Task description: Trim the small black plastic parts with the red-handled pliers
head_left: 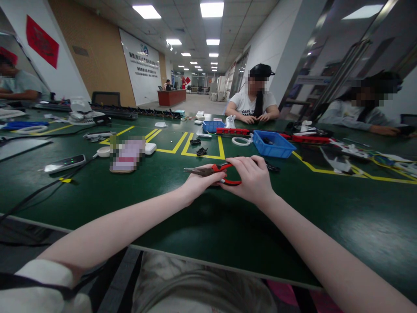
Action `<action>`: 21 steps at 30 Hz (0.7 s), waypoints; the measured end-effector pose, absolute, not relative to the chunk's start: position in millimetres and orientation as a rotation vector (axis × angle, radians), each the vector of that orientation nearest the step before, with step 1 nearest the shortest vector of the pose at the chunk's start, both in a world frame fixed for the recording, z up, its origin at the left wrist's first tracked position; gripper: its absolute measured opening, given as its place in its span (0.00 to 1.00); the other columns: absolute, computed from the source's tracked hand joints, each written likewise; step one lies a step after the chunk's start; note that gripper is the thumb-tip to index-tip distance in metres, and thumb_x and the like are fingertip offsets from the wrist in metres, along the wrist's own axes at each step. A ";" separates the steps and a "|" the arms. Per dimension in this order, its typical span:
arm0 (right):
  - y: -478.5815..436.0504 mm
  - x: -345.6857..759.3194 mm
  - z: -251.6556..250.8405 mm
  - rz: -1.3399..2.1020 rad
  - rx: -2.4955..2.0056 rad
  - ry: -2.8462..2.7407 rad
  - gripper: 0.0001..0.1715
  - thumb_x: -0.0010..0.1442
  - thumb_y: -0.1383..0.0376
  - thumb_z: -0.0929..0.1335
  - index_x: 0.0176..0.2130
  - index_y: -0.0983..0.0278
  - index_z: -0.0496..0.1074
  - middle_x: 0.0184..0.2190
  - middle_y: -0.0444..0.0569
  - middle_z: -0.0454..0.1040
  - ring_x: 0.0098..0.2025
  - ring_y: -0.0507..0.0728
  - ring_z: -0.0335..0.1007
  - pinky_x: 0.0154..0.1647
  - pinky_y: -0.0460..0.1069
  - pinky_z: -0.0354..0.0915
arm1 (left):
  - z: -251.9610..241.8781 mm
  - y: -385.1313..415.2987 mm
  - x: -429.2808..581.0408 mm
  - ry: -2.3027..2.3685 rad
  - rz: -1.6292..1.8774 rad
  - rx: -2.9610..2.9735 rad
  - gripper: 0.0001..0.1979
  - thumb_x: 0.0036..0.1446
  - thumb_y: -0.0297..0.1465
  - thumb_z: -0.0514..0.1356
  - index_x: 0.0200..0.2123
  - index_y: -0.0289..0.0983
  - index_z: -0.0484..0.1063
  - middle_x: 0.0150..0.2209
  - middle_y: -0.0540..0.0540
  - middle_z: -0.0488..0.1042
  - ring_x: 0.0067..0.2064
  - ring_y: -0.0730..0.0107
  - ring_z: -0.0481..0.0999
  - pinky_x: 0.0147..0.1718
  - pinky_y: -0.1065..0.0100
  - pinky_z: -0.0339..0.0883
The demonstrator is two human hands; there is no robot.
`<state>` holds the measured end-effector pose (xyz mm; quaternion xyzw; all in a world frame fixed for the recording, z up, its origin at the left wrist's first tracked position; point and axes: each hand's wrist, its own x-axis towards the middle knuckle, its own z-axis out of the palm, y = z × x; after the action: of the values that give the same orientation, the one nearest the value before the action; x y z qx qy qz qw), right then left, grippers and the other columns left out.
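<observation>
Needle-nose pliers with red handles lie across both hands above the green table, their grey jaws pointing left. My right hand is closed around the handles, which stand spread apart. Close to the pivot, my left hand is closed on the pliers, its thumb lying along the near side. A small dark bit shows under the hands, too hidden to name. Beyond the hands, small black parts lie inside a yellow-taped square, and another black part is just right of my right hand.
A blue bin stands at the right, with a smaller blue bin behind. To the left lie a phone, a white case, a handheld device and a black cable. Other people sit across the table and at both sides.
</observation>
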<state>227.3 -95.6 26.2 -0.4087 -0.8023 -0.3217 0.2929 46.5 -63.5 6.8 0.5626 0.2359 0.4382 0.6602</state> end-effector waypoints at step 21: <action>-61.0 303.5 4.9 -0.749 -1.189 -2.249 0.26 0.53 0.53 0.69 0.48 0.66 0.69 0.41 0.57 0.76 0.45 0.65 0.70 0.52 0.62 0.59 | -6.7 -20.1 12.2 0.466 0.707 2.428 0.16 0.58 0.34 0.63 0.50 0.40 0.75 0.50 0.41 0.71 0.52 0.59 0.72 0.53 0.59 0.65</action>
<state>303.5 -61.0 4.9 -0.4349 -0.8227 -0.2741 0.2425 12.2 -20.1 -6.7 0.9061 0.1738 0.2640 0.2814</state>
